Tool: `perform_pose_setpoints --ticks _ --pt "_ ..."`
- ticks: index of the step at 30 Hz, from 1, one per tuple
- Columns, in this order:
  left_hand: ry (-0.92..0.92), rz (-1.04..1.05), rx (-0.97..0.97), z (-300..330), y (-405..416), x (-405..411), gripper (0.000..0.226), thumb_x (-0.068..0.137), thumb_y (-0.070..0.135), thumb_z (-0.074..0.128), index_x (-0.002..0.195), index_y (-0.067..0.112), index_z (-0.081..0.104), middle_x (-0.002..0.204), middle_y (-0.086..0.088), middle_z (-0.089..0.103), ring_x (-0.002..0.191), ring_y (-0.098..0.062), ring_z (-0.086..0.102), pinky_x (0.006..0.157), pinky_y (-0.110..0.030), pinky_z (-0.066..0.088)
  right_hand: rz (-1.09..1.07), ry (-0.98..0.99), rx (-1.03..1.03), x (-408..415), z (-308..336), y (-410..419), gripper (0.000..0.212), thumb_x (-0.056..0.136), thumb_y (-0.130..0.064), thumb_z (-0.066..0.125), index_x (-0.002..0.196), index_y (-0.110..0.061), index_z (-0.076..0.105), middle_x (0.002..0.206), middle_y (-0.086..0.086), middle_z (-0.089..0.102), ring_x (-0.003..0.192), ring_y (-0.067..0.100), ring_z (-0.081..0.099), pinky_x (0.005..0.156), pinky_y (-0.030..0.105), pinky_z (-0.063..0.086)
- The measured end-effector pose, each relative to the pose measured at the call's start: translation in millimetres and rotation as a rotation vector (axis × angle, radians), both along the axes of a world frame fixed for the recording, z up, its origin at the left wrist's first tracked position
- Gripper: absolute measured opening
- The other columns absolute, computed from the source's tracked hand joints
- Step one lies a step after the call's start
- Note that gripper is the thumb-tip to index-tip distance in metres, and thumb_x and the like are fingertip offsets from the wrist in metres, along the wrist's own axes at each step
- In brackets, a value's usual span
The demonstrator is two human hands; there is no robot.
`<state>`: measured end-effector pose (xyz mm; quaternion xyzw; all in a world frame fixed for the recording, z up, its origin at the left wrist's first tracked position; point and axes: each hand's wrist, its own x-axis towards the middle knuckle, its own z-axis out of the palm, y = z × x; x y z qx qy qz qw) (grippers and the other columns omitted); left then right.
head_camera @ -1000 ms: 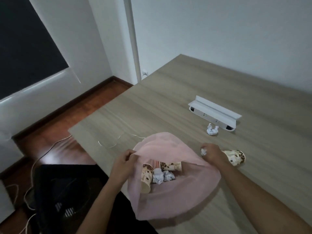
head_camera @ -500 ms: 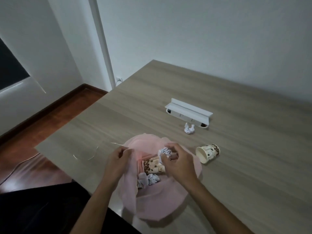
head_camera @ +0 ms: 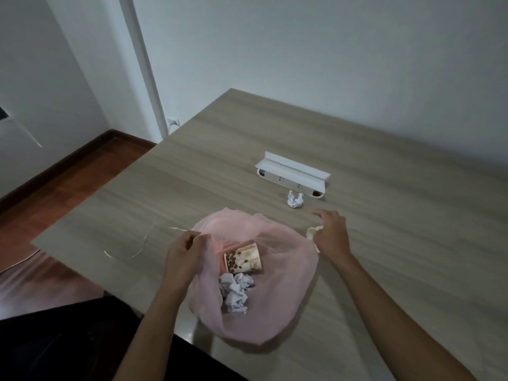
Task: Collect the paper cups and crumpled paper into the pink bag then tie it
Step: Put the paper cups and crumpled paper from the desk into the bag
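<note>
Thin pink plastic bag is laid open on the wood-grain table, near front edge. Its left rim is pinched by left hand, fingers curled. A brown-spotted paper cup on its side & crumpled white paper wads are seen inside. Right hand is placed over a cream paper cup just beside bag's right edge; grip can't be told. One more crumpled white paper ball is left by the white plastic bracket.

Left hand, lower centre of the frame, fingers curled and pinching; its forearm runs down toward the bottom edge. Right hand, right of centre, palm down with fingers curved in a grasp; its forearm extends to the lower right corner.
</note>
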<state>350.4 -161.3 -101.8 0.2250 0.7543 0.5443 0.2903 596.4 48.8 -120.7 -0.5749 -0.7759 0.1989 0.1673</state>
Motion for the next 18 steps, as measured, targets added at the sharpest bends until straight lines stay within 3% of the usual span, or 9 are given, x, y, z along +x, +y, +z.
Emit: perform_pose_setpoints --ticks 3,6,10,14,16,18 --pt "0.035 0.013 -0.033 3.5 0.4 -0.9 0.014 0.090 0.024 0.061 0.079 0.018 0.067 0.076 -0.003 0.068 0.072 -0.017 0.059 0.063 -0.031 0.045 0.050 -0.314 -0.148 24.3 -21.9 30.6 0.074 0.076 -0.004 0.065 0.144 -0.022 0.043 0.150 0.006 0.039 0.133 0.032 0.037 0.106 0.040 0.038" --pt "0.018 0.006 -0.031 5.0 1.1 -3.0 0.015 0.091 0.023 0.061 0.082 0.013 0.067 0.080 -0.007 0.069 0.075 -0.019 0.059 0.067 -0.033 0.046 0.147 -0.507 -0.249 40.8 -39.2 43.5 0.081 0.080 -0.027 0.072 0.150 -0.029 0.031 0.158 0.002 0.028 0.143 0.030 0.026 0.113 0.042 0.031" --pt "-0.011 0.021 -0.011 6.5 0.5 -7.0 0.017 0.090 0.021 0.061 0.081 0.008 0.066 0.077 -0.009 0.065 0.072 -0.017 0.055 0.067 -0.033 0.043 0.106 -0.469 -0.114 46.6 -52.0 42.2 0.064 0.072 -0.035 0.077 0.132 -0.034 0.054 0.134 0.005 0.047 0.124 0.029 0.043 0.099 0.036 0.041" --pt "0.011 0.049 -0.012 5.3 -0.3 -10.1 0.017 0.088 0.022 0.062 0.076 0.010 0.065 0.070 -0.003 0.061 0.067 -0.014 0.051 0.063 -0.032 0.040 0.026 -0.496 -0.072 48.0 -58.4 35.8 0.061 0.064 -0.042 0.079 0.119 -0.033 0.056 0.122 0.005 0.047 0.114 0.029 0.047 0.090 0.039 0.045" --pt "0.008 0.066 -0.013 5.5 0.3 -11.9 0.016 0.088 0.021 0.062 0.076 0.011 0.066 0.070 -0.001 0.060 0.067 -0.013 0.051 0.063 -0.032 0.040 -0.020 -0.373 -0.135 53.1 -62.4 33.8 0.067 0.057 -0.043 0.086 0.115 -0.028 0.056 0.121 0.006 0.050 0.111 0.030 0.051 0.085 0.037 0.046" --pt "0.001 0.081 -0.007 6.0 1.7 -12.4 0.014 0.087 0.019 0.062 0.078 0.010 0.067 0.072 -0.003 0.063 0.068 -0.014 0.052 0.065 -0.033 0.042 -0.160 -0.074 -0.203 58.0 -63.3 28.3 0.066 0.056 -0.041 0.089 0.110 -0.021 0.058 0.115 0.007 0.059 0.104 0.031 0.059 0.079 0.036 0.048"
